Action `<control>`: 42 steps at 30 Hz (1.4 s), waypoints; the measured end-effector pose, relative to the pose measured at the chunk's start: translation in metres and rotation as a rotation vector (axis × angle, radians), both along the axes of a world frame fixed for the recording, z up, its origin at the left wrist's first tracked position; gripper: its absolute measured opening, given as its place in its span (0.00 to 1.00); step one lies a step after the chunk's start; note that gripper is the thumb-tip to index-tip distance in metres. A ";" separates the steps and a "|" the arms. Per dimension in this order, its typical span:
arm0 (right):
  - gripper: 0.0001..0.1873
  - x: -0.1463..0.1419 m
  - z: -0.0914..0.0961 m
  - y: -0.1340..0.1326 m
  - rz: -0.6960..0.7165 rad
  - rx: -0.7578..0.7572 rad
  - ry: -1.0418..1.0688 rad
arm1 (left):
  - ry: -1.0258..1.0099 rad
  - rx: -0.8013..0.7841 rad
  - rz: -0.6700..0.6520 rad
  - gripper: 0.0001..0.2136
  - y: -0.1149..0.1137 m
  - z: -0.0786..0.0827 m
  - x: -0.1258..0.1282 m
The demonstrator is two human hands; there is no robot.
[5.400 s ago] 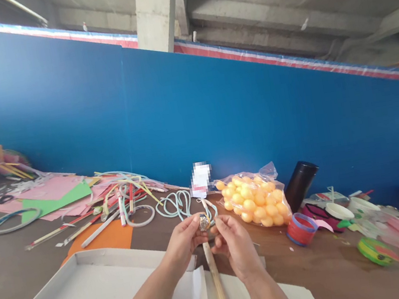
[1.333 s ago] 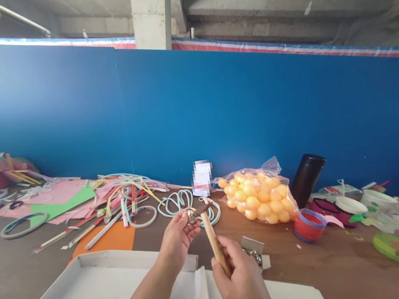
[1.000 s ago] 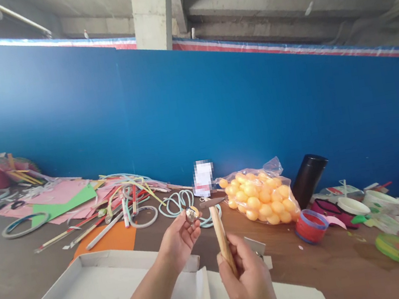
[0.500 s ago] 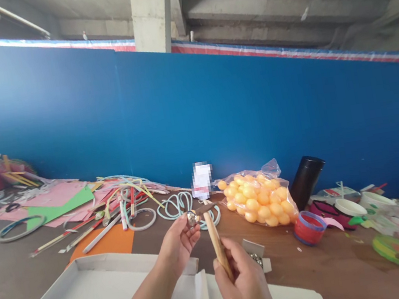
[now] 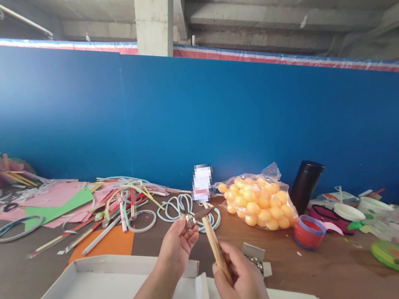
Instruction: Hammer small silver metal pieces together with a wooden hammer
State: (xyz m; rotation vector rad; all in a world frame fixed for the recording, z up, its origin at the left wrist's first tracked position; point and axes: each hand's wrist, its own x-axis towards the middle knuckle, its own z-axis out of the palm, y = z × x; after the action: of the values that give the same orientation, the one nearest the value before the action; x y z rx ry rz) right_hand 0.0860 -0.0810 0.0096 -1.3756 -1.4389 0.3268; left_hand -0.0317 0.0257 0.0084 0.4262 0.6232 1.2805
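Note:
My left hand pinches a small shiny silver ball between thumb and fingertips. Wrapped round the wooden handle of a hammer is my right hand; the handle stands upright, tilted slightly. Its dark narrow head lies crosswise at the top, pointed on the right side. The head's left end is right beside the ball; whether they touch I cannot tell. Just right of my right hand sits a small opened box with several silver balls in it.
A white shallow tray lies under my forearms. Behind are coiled pale-blue tubes, a bag of orange balls, a black cylinder and a red tape roll. Coloured paper and sticks lie left; a blue wall rises behind.
The view has shifted slightly. The ball and hammer head stay close together, and both hands keep their holds with barely any movement.

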 end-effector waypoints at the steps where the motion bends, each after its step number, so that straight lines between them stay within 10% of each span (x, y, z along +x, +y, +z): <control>1: 0.20 0.000 0.000 0.000 0.002 0.000 0.004 | 0.001 0.003 -0.002 0.04 0.000 0.001 0.000; 42: 0.19 0.004 0.003 -0.003 0.003 -0.029 -0.035 | 0.035 0.041 -0.013 0.08 -0.004 0.005 0.000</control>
State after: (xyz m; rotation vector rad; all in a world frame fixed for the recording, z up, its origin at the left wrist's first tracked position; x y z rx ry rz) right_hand 0.0896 -0.0842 0.0123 -1.4095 -1.4703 0.3283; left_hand -0.0313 0.0218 0.0137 0.4866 0.6236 1.2772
